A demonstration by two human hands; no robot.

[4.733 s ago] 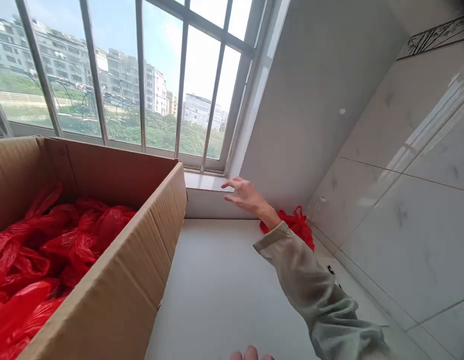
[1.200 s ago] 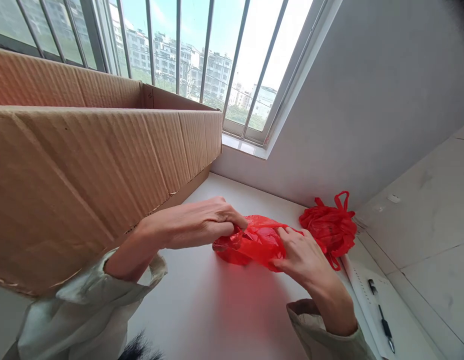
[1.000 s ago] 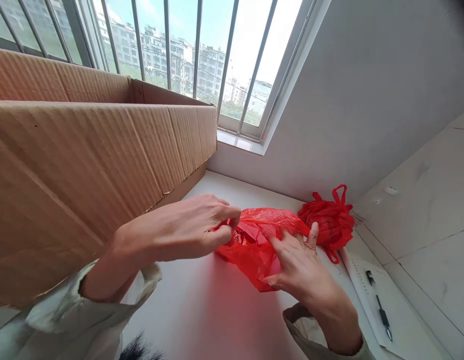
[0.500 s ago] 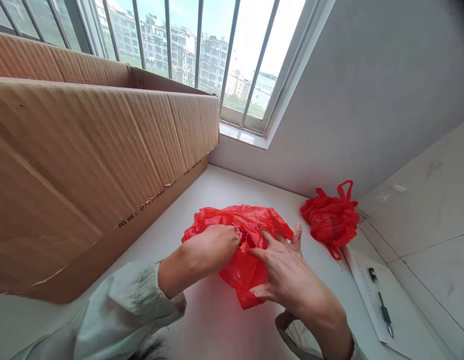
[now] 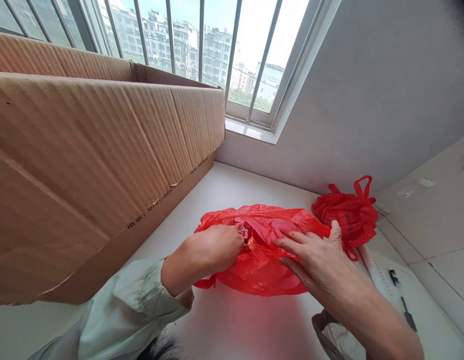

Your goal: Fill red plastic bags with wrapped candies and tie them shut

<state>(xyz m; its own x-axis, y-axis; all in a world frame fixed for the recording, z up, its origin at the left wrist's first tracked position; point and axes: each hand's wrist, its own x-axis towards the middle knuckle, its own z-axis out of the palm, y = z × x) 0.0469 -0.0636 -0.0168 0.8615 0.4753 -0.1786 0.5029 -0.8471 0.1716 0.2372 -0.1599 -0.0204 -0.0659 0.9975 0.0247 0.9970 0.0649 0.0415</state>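
A thin red plastic bag (image 5: 262,280) lies spread on the white tabletop with its mouth open. My left hand (image 5: 220,245) reaches into the mouth from the left, its fingers curled down and their tips hidden. Beside its knuckles shows a small red packet (image 5: 242,231) with dark characters, and an orange-red patterned piece (image 5: 251,243) is next to it. My right hand (image 5: 314,255) lies on the right part of the bag, fingers spread, against the film. What else the bag holds is hidden.
A big open cardboard box (image 5: 104,150) stands at the left. A second, bunched red bag (image 5: 346,212) sits at the right by the wall, near white paper (image 5: 389,295) with a black pen (image 5: 407,312). A barred window (image 5: 217,55) is behind.
My right hand has moved right, and the bag's mouth is stretched wider that way. More of the packet shows. My left hand stays inside the bag. The view has shifted slightly.
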